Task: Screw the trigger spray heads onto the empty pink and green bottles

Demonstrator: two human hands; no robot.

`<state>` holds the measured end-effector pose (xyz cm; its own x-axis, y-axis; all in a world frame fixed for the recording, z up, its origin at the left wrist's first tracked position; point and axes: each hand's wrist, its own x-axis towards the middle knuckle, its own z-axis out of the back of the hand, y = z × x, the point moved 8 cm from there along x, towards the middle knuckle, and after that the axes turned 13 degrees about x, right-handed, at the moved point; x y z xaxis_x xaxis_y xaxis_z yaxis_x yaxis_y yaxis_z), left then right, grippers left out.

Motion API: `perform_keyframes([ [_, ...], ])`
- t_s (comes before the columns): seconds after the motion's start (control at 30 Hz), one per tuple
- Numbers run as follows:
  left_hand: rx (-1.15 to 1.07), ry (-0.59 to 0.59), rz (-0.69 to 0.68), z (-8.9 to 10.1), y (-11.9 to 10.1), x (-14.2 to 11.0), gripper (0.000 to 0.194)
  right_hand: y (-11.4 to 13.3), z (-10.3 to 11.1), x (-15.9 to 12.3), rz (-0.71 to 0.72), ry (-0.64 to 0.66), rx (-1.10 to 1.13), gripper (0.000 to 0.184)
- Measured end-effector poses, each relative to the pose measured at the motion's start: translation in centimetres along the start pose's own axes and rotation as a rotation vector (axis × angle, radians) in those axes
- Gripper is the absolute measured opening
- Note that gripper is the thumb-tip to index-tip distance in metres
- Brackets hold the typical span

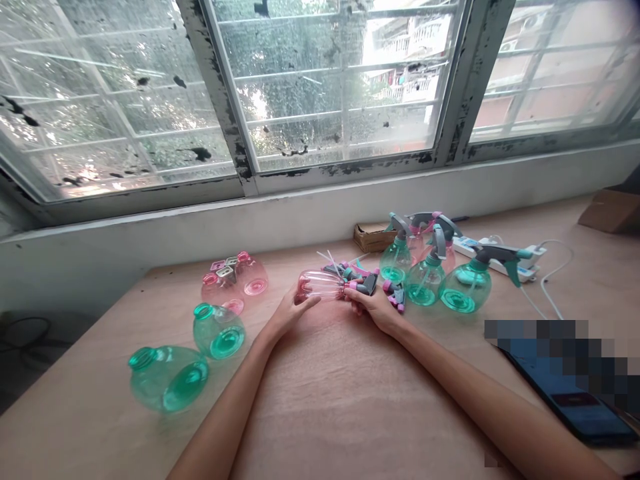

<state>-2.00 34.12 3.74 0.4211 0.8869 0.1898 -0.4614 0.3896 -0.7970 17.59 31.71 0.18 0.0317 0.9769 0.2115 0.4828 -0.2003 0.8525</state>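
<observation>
A clear pink spray bottle (pixel 323 285) lies sideways between my hands, its neck pointing right. My left hand (pixel 294 308) is closed around the base end. At the neck, my right hand (pixel 373 305) grips the grey and pink spray head (pixel 361 285), which sits at the bottle's mouth; whether it is screwed tight I cannot tell. Right behind the bottle is a pile of loose spray heads (pixel 345 270) with thin white tubes. More loose spray heads (pixel 395 295) lie just right of my right hand.
Open green bottles (pixel 167 379) and pink bottles (pixel 253 275) stand at left. Several bottles with spray heads, such as a green one (pixel 466 288), stand at right. Behind them are a cardboard box (pixel 373 238) and a white power strip (pixel 515 267). A phone (pixel 565 393) lies at front right.
</observation>
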Motion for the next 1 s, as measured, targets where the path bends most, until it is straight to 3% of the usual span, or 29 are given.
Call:
perform_keyframes([
  [0.13,0.007,-0.004,-0.031,-0.2,0.3,0.0,0.078,-0.1,0.3,0.1,-0.008,-0.033,0.035,0.036],
  [0.33,-0.008,-0.016,-0.013,0.4,-0.4,0.0,0.061,0.2,-0.2,-0.2,-0.003,0.002,-0.01,0.038],
  [0.6,-0.078,-0.019,-0.001,0.1,0.0,-0.1,0.081,-0.1,0.3,-0.1,-0.007,-0.035,0.05,0.037],
  [0.83,-0.028,-0.033,-0.001,0.4,0.3,0.1,0.064,0.1,-0.1,-0.2,0.013,-0.007,-0.008,0.037],
  [1.0,-0.015,-0.024,-0.022,0.0,1.4,0.3,0.07,-0.1,0.6,0.0,0.01,-0.061,0.027,0.037],
])
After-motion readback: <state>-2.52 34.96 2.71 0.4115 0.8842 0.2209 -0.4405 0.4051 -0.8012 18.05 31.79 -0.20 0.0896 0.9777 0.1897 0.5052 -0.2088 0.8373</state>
